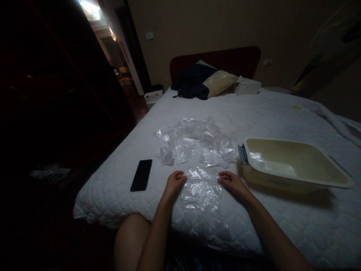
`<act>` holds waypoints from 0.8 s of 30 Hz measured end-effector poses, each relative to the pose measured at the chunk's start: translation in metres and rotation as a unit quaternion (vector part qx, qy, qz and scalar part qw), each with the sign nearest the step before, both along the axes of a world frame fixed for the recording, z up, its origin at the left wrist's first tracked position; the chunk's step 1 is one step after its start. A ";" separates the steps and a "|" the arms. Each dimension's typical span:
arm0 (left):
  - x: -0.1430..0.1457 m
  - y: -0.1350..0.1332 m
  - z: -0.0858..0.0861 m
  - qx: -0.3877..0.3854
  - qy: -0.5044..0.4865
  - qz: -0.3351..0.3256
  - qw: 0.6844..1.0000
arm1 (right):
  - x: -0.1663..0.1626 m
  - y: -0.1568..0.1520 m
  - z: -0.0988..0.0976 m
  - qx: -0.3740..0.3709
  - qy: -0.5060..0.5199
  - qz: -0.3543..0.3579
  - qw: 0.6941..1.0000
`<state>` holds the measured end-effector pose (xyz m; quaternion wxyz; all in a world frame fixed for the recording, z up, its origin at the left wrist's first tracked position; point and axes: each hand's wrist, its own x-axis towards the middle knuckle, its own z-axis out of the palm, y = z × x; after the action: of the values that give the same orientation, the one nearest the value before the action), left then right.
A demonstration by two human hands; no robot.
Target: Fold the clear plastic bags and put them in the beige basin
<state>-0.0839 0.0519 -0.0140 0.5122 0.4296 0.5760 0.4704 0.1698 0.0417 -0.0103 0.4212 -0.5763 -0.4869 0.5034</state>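
A clear plastic bag (201, 192) lies spread on the white quilted bed near its front edge. My left hand (176, 181) pinches the bag's left side, thumb and fingers together. On the opposite side my right hand (229, 181) grips the bag in the same way, so the upper part is stretched between both hands. Just beyond them is a loose heap of crumpled clear plastic bags (194, 139).
A black phone (141, 175) lies left of my hands. To the right stands a cream plastic tub (296, 162) with grey handles. Dark clothing (194, 81), a pillow (220, 82) and a white box (248, 86) sit by the headboard (242, 56).
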 end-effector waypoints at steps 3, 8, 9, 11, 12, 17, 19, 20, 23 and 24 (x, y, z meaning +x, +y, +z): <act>0.000 0.002 -0.004 0.001 0.030 -0.021 0.999 | 0.000 0.002 0.002 -0.014 -0.005 0.007 1.000; 0.001 0.002 -0.004 -0.020 0.035 -0.047 0.998 | -0.001 0.002 0.004 -0.007 -0.040 0.021 0.999; 0.000 0.001 -0.004 -0.025 0.027 -0.053 0.998 | -0.001 0.002 0.005 0.000 -0.047 0.028 0.998; -0.001 -0.001 -0.001 -0.025 0.007 -0.073 0.997 | -0.001 0.000 0.006 0.014 -0.054 0.042 0.998; -0.003 -0.002 0.000 -0.021 -0.002 -0.086 0.996 | -0.001 -0.001 0.006 0.018 -0.051 0.050 0.997; -0.007 -0.005 0.003 -0.014 -0.039 -0.119 0.992 | 0.004 -0.005 0.004 0.024 -0.044 0.071 0.996; -0.008 -0.005 0.002 -0.012 -0.048 -0.118 0.992 | 0.005 -0.005 0.003 0.033 -0.052 0.067 0.996; -0.008 -0.005 0.001 -0.009 -0.049 -0.116 0.992 | 0.005 -0.005 0.002 0.040 -0.057 0.065 0.996; -0.007 -0.005 -0.001 0.003 -0.044 -0.113 0.993 | 0.004 -0.005 0.001 0.061 -0.060 0.065 0.994; -0.007 -0.005 -0.001 0.007 -0.043 -0.113 0.993 | 0.004 -0.005 0.001 0.068 -0.059 0.067 0.994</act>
<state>-0.0913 0.0473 -0.0154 0.5839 0.4744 0.4978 0.4315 0.1741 0.0364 -0.0094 0.3954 -0.5413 -0.5811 0.4615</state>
